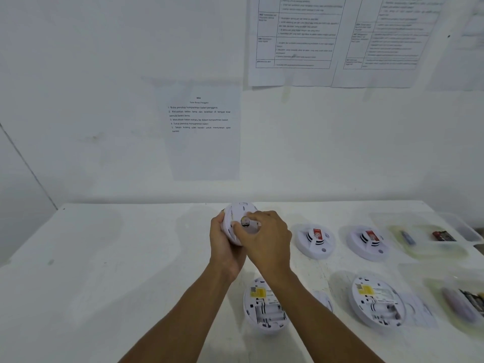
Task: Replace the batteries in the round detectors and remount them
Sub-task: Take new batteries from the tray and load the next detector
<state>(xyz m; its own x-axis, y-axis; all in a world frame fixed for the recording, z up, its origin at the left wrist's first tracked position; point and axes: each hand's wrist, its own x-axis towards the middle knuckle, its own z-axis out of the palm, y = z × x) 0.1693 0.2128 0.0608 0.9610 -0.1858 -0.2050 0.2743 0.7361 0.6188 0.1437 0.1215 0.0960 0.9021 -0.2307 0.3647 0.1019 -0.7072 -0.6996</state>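
A round white detector is held up above the white table, its back turned toward me. My left hand grips its left and lower rim. My right hand covers its right side, fingers pressed at the battery bay where a small battery shows. Two opened detectors lie back-up near the front: one under my right forearm, another to the right. Two detectors stand face-up with red labels further back, one beside the other.
Clear plastic trays sit at the right edge: one holds loose batteries, another holds more. A detached white cover lies between the opened detectors. Printed instruction sheets hang on the wall behind the table.
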